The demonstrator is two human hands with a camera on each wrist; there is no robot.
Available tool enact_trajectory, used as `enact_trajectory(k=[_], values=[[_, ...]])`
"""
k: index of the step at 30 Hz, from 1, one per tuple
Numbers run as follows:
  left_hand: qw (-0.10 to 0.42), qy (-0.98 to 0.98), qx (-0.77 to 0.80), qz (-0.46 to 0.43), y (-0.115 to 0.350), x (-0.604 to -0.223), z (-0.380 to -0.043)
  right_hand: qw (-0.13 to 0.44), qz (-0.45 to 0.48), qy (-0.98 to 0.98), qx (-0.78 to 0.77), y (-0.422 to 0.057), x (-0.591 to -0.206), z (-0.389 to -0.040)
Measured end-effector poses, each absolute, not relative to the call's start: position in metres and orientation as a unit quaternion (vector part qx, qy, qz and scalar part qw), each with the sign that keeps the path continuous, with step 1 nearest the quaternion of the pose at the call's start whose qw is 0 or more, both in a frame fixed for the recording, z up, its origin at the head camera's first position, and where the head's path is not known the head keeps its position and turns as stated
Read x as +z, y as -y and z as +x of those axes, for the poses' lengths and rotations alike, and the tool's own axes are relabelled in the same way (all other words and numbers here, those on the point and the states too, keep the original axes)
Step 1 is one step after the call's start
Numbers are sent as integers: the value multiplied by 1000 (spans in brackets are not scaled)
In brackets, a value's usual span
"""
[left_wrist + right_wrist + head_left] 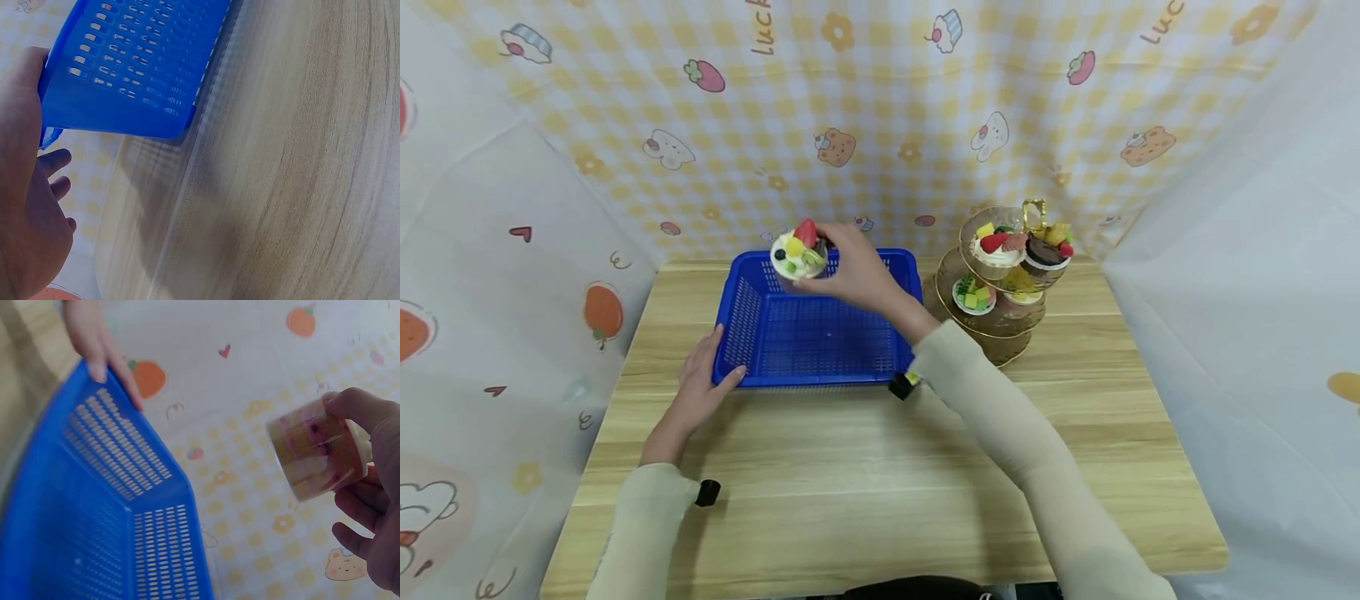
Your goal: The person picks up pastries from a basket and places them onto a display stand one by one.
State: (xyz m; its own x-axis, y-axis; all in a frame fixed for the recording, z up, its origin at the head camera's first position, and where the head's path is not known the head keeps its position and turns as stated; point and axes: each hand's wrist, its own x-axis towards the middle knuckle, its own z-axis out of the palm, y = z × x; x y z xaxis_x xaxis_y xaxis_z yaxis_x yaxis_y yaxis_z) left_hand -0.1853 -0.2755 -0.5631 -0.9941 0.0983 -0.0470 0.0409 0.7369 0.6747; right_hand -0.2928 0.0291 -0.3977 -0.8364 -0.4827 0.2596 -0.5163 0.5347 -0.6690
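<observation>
A blue plastic basket with slotted walls stands on the table. My left hand holds its near left corner, the thumb on the front rim and the other fingers along the outside of the left wall. Over the basket's far left part, my right hand grips a clear dessert cup topped with cream, a strawberry and other fruit pieces. Layers show through the side of the cup in the right wrist view, with the thumb on one side and fingers on the other.
To the right of the basket stands a tiered stand with gold rims. Several fruit-topped desserts, including a cream cupcake and a chocolate one, sit on its tiers. A printed curtain hangs behind the wooden table.
</observation>
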Motion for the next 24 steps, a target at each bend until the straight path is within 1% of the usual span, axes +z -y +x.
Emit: enact_trajectory(k=[6, 12, 18, 21, 24], values=[[41, -931, 361, 37, 275, -561, -185, 74, 277, 866, 410, -74, -418, -243], [38, -933, 356, 40, 274, -564, -184, 118, 252, 871, 406, -127, -458, -191], [42, -934, 354, 36, 273, -564, -184, 140, 148, 888, 412, -175, -500, -148], [39, -934, 354, 34, 275, -563, -184, 140, 85, 893, 418, -193, -516, -138], [37, -934, 353, 34, 276, -563, -184, 133, 19, 892, 433, -205, -530, -135]])
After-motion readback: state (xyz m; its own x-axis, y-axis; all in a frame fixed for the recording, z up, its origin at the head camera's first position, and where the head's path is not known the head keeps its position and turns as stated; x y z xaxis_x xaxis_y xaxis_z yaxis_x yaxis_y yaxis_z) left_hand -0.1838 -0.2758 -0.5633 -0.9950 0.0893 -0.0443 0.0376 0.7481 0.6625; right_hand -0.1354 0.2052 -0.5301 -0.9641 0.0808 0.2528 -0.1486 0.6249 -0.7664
